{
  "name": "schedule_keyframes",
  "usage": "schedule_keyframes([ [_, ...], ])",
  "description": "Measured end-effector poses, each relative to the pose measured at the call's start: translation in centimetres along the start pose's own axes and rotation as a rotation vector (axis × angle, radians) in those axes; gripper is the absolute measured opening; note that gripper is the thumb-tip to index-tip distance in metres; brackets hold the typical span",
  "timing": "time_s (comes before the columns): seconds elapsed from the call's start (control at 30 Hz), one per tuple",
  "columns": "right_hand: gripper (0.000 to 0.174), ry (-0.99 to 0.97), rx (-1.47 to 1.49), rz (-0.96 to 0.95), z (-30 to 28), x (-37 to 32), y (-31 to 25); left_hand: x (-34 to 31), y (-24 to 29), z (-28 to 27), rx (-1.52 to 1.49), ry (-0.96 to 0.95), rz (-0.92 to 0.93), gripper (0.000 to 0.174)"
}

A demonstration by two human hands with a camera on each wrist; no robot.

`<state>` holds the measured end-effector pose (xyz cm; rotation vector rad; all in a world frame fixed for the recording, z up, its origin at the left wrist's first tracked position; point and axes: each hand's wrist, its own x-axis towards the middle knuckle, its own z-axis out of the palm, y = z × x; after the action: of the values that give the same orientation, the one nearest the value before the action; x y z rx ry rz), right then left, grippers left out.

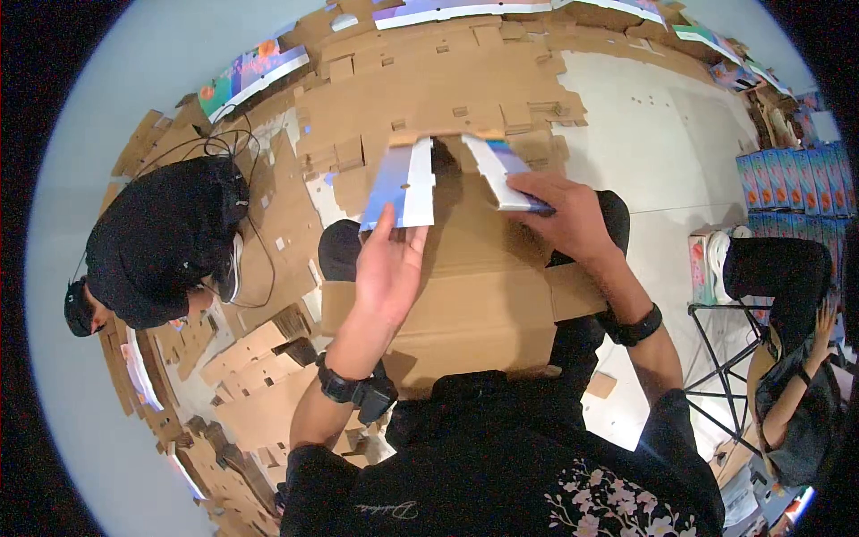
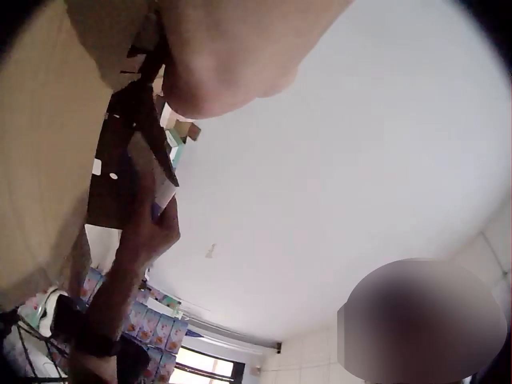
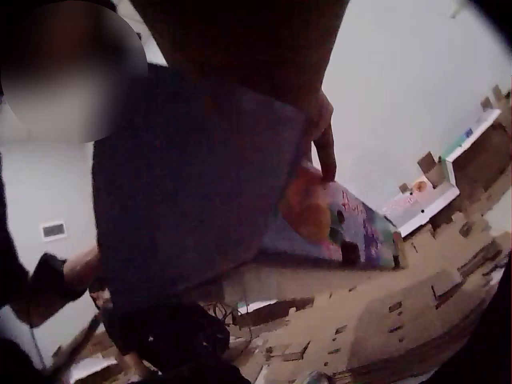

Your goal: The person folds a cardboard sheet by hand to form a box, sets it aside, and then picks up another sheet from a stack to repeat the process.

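A partly folded cardboard box (image 1: 474, 313) lies across the person's lap, its plain brown inside facing up. At its far end two printed side panels, a left one (image 1: 394, 183) in blue and white and a right one (image 1: 512, 166), stand raised and slope apart. The left hand (image 1: 386, 282) holds the near end of the left panel, thumb at its outer edge and the other fingers partly hidden underneath. The right hand (image 1: 573, 219) grips the right panel from the outer side, fingers over its top edge. In the right wrist view an orange flower print (image 3: 308, 212) shows on the box's outside.
Flattened brown cardboard (image 1: 420, 89) covers the floor ahead, with scraps (image 1: 259, 358) at the left. One person in black (image 1: 165, 233) crouches at the left; another (image 1: 787, 358) sits by a folding stool (image 1: 725, 376) at the right. Printed boxes (image 1: 792, 179) are stacked at the far right.
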<state>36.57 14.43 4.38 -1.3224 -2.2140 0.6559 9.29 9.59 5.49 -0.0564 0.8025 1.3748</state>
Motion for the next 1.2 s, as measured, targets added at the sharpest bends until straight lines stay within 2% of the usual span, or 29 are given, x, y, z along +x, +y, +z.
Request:
schedule_keyframes([
  [0.07, 0.053, -0.13, -0.021, -0.013, 0.9, -0.1, 0.8, -0.3, -0.5, -1.3, 0.118, 0.028, -0.032, 0.029],
  [0.1, 0.061, -0.224, -0.043, -0.002, 0.9, -0.5, 0.7, -0.6, -0.6, -2.5, 0.189, 0.032, -0.082, 0.029],
  [0.13, 0.065, -0.162, -0.05, -0.006, 1.0, -1.2, 0.6, -0.7, -0.9, -4.0, 0.259, 0.034, -0.136, 0.028],
  [0.17, 0.069, -0.1, -0.058, -0.006, 1.2, -2.2, 0.4, -0.4, -1.1, -7.0, 0.427, -0.085, -0.096, 0.037],
  [0.2, 0.074, -0.037, -0.065, -0.006, 1.2, -3.4, 0.1, -2.4, -0.5, -6.5, 0.679, -0.123, 0.003, 0.041],
  [0.23, 0.076, -0.064, -0.214, 0.098, 0.5, -4.8, -0.9, -4.9, 0.6, -4.9, 0.93, -0.164, 0.109, 0.045],
  [0.27, 0.074, -0.075, -0.065, 0.246, 0.4, -6.7, -0.6, -6.6, 1.2, -4.3, 1.181, -0.205, 0.216, 0.05],
  [0.33, 0.069, -0.099, 0.242, 0.537, 0.9, -10.4, 0.4, -8.1, 1.7, -5.6, 1.413, -0.036, 0.39, 0.059],
  [0.43, 0.066, -0.123, 0.776, 0.796, 1.8, -13.9, -0.9, -9.5, 2.9, -7.6, 1.748, 0.234, 0.662, 0.074],
  [0.47, 0.062, -0.081, 0.865, 0.818, 2.3, -14.5, -1.1, -9.8, 3.2, -8.3, 1.854, 0.325, 0.754, 0.079],
  [0.5, 0.058, -0.036, 0.954, 0.837, 3.0, -14.7, -1.6, -9.3, 3.0, -10.5, 1.616, 0.31, 0.597, 0.081],
  [0.53, 0.054, 0.012, 1.042, 0.853, 3.5, -14.1, -2.6, -9.2, 2.8, -10.4, 1.425, 0.281, 0.542, 0.079],
  [0.6, 0.048, 0.133, 0.89, 0.745, 4.5, -12.9, -4.7, -9.2, 2.3, -10.0, 1.046, 0.23, 0.431, 0.075],
  [0.63, 0.047, 0.165, 0.772, 0.671, 4.8, -12.3, -4.9, -8.7, 1.7, -9.7, 0.953, 0.289, 0.482, 0.067],
  [0.67, 0.047, 0.196, 0.651, 0.596, 4.9, -11.8, -4.8, -8.1, 1.6, -9.8, 1.045, 0.223, 0.491, 0.064],
  [0.7, 0.05, 0.14, 0.657, 0.601, 5.0, -11.4, -4.3, -7.4, 1.6, -9.8, 1.136, 0.16, 0.501, 0.062],
  [0.73, 0.049, 0.131, 0.536, 0.547, 5.0, -10.8, -4.2, -6.8, 1.5, -10.1, 1.227, 0.099, 0.511, 0.059],
  [0.77, 0.049, 0.12, 0.419, 0.496, 4.9, -10.1, -4.4, -5.9, 1.3, -11.2, 1.135, 0.058, 0.5, 0.05],
  [0.83, 0.049, 0.146, 0.293, 0.406, 4.2, -9.1, -4.1, -5.7, 1.9, -10.7, 1.095, 0.054, 0.503, 0.049],
  [0.9, 0.049, 0.186, 0.293, 0.346, 3.4, -8.5, -4.4, -5.8, 2.4, -9.6, 1.049, 0.048, 0.548, 0.044],
  [1.0, 0.052, 0.218, 0.29, 0.241, 1.0, -7.1, -6.5, -7.4, 4.1, -5.8, 1.53, -0.143, 0.798, 0.039],
  [1.03, 0.059, 0.141, 0.241, 0.184, 0.1, -7.2, -6.6, -8.0, 4.4, -4.0, 1.641, -0.221, 0.921, 0.034],
  [1.13, 0.059, -0.04, 0.229, 0.074, -2.3, -7.9, -6.9, -9.7, 4.1, -2.8, 1.686, -0.343, 0.835, 0.034],
  [1.2, 0.055, -0.194, 0.259, 0.111, -3.0, -9.1, -6.8, -10.7, 3.7, -3.6, 1.703, -0.352, 0.69, 0.032],
])
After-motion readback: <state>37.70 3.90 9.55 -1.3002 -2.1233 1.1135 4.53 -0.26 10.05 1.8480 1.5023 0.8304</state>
